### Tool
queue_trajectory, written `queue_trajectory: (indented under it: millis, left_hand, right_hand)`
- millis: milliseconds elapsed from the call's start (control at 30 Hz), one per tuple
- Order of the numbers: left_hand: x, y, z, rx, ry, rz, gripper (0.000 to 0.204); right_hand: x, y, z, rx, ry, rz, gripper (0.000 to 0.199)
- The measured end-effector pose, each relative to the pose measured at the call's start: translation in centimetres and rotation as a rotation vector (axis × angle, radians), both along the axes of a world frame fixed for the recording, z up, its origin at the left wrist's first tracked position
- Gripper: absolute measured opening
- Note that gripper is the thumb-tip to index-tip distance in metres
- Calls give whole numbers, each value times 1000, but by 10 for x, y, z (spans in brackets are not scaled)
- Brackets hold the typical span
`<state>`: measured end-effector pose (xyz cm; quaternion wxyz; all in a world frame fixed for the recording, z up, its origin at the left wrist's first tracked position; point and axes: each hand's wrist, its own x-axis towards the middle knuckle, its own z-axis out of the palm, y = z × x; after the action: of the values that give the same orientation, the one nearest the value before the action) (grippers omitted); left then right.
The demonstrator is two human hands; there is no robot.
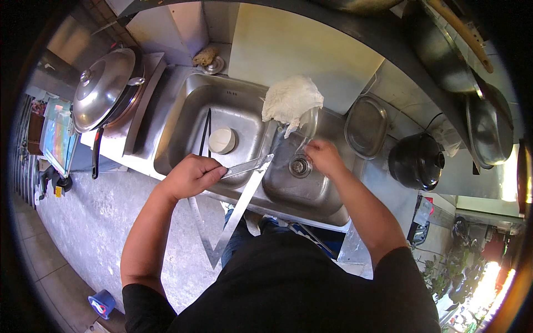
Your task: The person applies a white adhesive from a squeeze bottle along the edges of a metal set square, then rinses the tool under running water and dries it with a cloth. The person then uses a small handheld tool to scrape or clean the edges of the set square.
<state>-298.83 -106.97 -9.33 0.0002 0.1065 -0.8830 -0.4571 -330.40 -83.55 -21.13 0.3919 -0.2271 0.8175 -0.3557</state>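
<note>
Steel tongs (236, 213), long and flat, hang in a V from the left hand (191, 175), which is closed around their upper arm over the near rim of the double sink (183, 119). One arm of the tongs runs up to the divider between the two basins, its tip near the drain (300, 166) of the right basin; the joined end points down toward the person's body. The right hand (323, 156) reaches into the right basin just right of the drain, fingers curled on the lower edge of a clear glass lid (308, 129) that stands tilted against the far wall of that basin. A white cloth (291, 100) lies draped over the far rim, touching the top of the lid. In the left basin sit a round pale sink plug (222, 140) and a pair of dark chopsticks (205, 133) (leaning along the left side). Left of the sink a lidded steel pan (105, 89) rests on a counter; right of it stand a clear oval dish (366, 126) and a black pot (416, 161). A pale cutting board (302, 50) leans against the far wall.
</note>
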Motion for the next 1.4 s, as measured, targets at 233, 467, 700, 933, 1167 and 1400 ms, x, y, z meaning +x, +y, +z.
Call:
queue_trajectory:
  millis: [233, 467, 700, 933, 1167, 1400]
  left_hand:
    - [8, 3, -2, 8, 13, 10, 29]
    - [15, -2, 3, -19, 84, 9, 30]
    - [18, -2, 18, -32, 68, 8, 29]
    - [22, 6, 33, -73, 90, 48, 31]
    - [22, 18, 42, -107, 39, 152, 35]
    - [27, 37, 38, -67, 43, 290, 37]
  right_hand:
    - [-11, -43, -31, -91, 4, 556, 36]
    - [-23, -62, -23, -138, 139, 690, 44]
    - [-29, -62, -26, -236, 12, 494, 45]
    - [23, 1, -48, 383, 385, 520, 57]
    - [70, 40, -33, 226, 449, 382, 68]
    - [65, 61, -21, 267, 391, 380, 76]
